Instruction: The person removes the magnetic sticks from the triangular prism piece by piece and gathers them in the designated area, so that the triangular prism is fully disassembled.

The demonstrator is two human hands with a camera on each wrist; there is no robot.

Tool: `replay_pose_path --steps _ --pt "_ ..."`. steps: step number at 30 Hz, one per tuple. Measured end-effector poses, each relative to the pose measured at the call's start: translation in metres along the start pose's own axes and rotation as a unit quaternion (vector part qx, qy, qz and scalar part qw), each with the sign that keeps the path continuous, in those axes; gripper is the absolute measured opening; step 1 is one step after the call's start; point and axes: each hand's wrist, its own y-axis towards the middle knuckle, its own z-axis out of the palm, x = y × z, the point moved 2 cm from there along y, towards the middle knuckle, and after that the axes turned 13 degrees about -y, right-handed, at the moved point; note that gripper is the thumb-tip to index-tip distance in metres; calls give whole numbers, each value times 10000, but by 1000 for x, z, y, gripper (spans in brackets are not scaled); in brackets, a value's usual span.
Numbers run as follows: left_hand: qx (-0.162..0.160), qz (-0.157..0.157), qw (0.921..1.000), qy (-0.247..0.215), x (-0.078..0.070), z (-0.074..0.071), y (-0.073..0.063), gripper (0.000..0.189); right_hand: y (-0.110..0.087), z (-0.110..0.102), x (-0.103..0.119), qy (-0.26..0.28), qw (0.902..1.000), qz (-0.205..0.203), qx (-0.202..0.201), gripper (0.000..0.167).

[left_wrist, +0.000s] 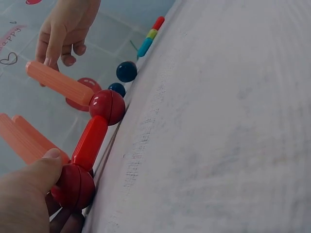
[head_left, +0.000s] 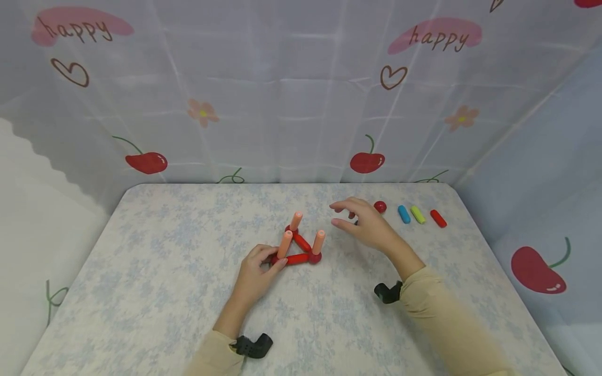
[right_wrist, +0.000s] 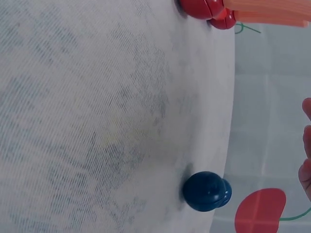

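Left hand is pinching the red frame mid-table, right hand is hovering loosely spread, empty; three orange sticks are standing attached, blue balls and spare sticks apparently waiting unused.

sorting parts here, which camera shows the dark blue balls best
Left wrist: both dark blue balls show there as distinct shapes. In the right wrist view one largely hides the other; in the head view the right hand covers nearly everything of them.
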Motion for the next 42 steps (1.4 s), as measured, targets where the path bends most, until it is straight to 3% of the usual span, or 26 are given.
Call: replay_pose_path --steps 10,17,29,36,42 --pt "281 -425 9956 789 -2 -9 -3 40 3 0 21 102 9993 -342 -72 39" --pt "471 -496 9931 953 1 -10 -3 45 8 5 47 161 9963 -840 108 40" --pt "397 -472 9941 896 2 -12 -4 46 16 18 76 67 9911 -813 1053 48" --pt "315 -407 9955 799 1 -12 -4 43 19 27 81 -103 9854 -1305 1090 46" --pt "314 -499 9954 755 0 -12 -4 41 19 30 82 4 9871 -1199 1063 36"
